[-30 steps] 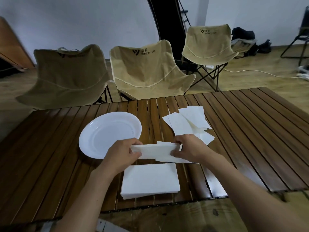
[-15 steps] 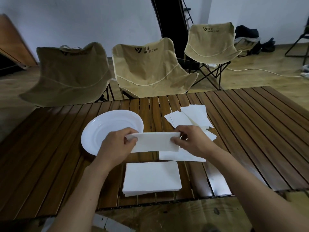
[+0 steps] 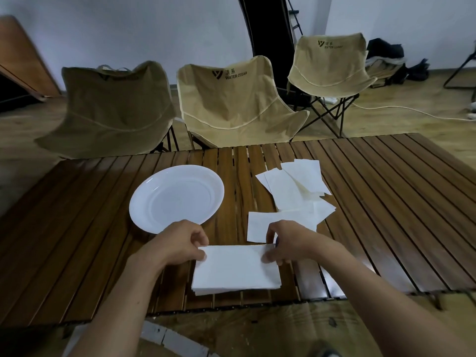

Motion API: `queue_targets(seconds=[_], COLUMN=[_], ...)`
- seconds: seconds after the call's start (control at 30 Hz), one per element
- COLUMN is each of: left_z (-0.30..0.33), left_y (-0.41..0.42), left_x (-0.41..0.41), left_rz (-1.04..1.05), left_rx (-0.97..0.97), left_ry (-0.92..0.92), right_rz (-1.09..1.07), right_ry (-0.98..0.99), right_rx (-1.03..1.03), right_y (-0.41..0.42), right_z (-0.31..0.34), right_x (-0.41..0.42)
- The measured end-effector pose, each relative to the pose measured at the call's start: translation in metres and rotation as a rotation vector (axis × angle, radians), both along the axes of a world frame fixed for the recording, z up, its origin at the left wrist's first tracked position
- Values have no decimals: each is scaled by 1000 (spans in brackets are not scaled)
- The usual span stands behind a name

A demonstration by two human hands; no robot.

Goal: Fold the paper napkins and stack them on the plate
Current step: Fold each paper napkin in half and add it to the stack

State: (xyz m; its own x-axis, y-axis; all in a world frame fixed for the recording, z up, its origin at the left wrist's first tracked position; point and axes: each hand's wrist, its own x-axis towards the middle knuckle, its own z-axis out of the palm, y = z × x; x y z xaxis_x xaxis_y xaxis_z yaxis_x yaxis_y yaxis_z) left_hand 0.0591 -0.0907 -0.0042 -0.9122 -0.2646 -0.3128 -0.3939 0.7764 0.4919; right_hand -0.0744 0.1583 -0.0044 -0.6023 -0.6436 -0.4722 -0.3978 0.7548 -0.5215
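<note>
A white plate (image 3: pixel 177 198) with nothing on it sits left of centre on the slatted wooden table (image 3: pixel 85 235). A stack of folded white napkins (image 3: pixel 237 275) lies near the table's front edge. My left hand (image 3: pixel 180 243) pinches the far left corner of the stack's top napkin. At its far right corner, my right hand (image 3: pixel 291 242) pinches the same sheet. Loose unfolded napkins (image 3: pixel 296 186) lie fanned out behind my right hand, and one flat sheet (image 3: pixel 258 224) lies just past my fingers.
Three tan folding chairs (image 3: pixel 231 104) stand behind the table's far edge. A cable (image 3: pixel 412 113) runs across the floor at the right, near dark bags (image 3: pixel 386 55) by the wall. The table's front edge runs just below the stack.
Both hands have carried the folded napkin from above the table's middle back toward me and lowered it onto the stack near the front edge.
</note>
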Motion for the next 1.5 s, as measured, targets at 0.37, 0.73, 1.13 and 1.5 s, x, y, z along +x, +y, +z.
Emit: queue_targets(seconds=[0.37,0.73,1.13,1.5], left_z=[-8,-32,-21,-29], left_y=[47,62,51,41], left_x=[-34,-71,-74,-81], left_rz=[-76,-109,185,232], left_rx=[-158,-129,249,357], left_ry=[413,331,368,259], right_rz=[-164,-194,-577,-665], right_ry=[666,521,602,765], right_rx=[29,-4,-476,-395], right_y=[27,21,34,36], right_z=[-15,-28,-12,-29], right_x=[-53,-64,-78,-115])
